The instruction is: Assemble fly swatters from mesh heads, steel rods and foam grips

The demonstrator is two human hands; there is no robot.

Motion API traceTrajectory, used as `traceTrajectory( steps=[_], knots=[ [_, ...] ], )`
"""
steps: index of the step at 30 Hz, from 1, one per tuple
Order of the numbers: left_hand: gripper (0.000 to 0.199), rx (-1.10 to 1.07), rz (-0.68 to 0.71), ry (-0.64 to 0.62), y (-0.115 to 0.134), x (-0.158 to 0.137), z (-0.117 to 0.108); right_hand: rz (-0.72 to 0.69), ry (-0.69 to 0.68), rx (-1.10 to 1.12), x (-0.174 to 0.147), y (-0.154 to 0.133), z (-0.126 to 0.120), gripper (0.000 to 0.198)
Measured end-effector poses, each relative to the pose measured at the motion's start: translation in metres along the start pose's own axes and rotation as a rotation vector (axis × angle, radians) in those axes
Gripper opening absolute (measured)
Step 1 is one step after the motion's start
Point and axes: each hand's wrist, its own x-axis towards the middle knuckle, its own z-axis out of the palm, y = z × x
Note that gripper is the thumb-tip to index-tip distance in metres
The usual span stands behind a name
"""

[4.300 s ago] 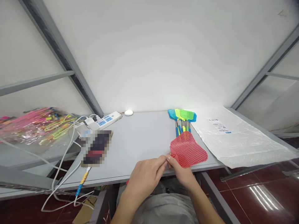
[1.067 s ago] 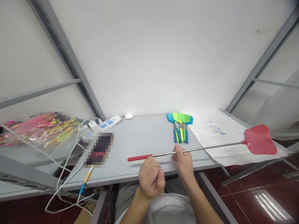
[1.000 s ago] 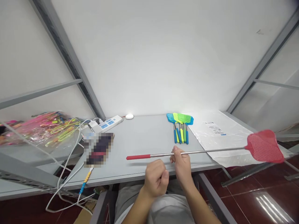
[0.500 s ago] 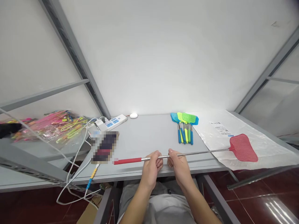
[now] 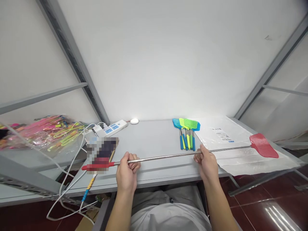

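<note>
A red fly swatter [image 5: 166, 157] with a long metal rod spans the table from left to right, held level above it. My left hand [image 5: 127, 170] is closed round the rod just right of its red grip. Farther right, my right hand [image 5: 207, 162] grips the same rod, with the red mesh head out beyond it over a white plastic bag [image 5: 231, 160]. Behind the rod, near my right hand, lies a row of several short fly swatters [image 5: 187, 133] with blue, yellow and green handles and heads.
A pixelated phone-like object [image 5: 106, 152] lies at the left, partly behind the red grip. Past it are a white power strip [image 5: 115, 127], white cables [image 5: 64, 179], and a small white rounded device [image 5: 134, 121]. Colourful items in clear plastic [image 5: 50, 131] fill the left shelf.
My hands have moved apart along the rod, left hand leftward and right hand rightward. The swatter now looks longer, its grip farther left and its head farther right.
</note>
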Motion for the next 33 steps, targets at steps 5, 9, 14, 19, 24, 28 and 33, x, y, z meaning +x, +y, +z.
traceTrajectory(
  steps=[5, 9, 14, 19, 24, 28, 33],
  knots=[
    [0.047, -0.067, 0.013, 0.065, -0.003, 0.007, -0.006, -0.002, 0.071, 0.043, 0.001, 0.011, 0.002, 0.048],
    [0.039, -0.118, -0.036, 0.095, 0.002, 0.015, -0.017, 0.037, 0.031, 0.062, -0.003, 0.028, 0.011, 0.043],
    [0.032, -0.176, -0.069, 0.134, -0.011, 0.018, -0.020, 0.021, 0.010, 0.109, -0.005, 0.042, 0.018, 0.041],
    [0.026, -0.187, -0.072, 0.155, -0.021, 0.024, -0.020, 0.071, -0.041, 0.147, 0.004, 0.042, 0.013, 0.032],
    [0.027, -0.192, -0.085, 0.129, -0.020, 0.025, -0.021, 0.100, -0.047, 0.204, 0.006, 0.042, 0.010, 0.030],
    [0.033, -0.208, -0.076, 0.115, -0.019, 0.023, -0.021, 0.068, 0.000, 0.267, 0.005, 0.042, 0.010, 0.027],
    [0.041, -0.203, -0.091, 0.081, -0.018, 0.021, -0.021, 0.007, 0.113, 0.331, 0.004, 0.042, 0.007, 0.026]
  ],
)
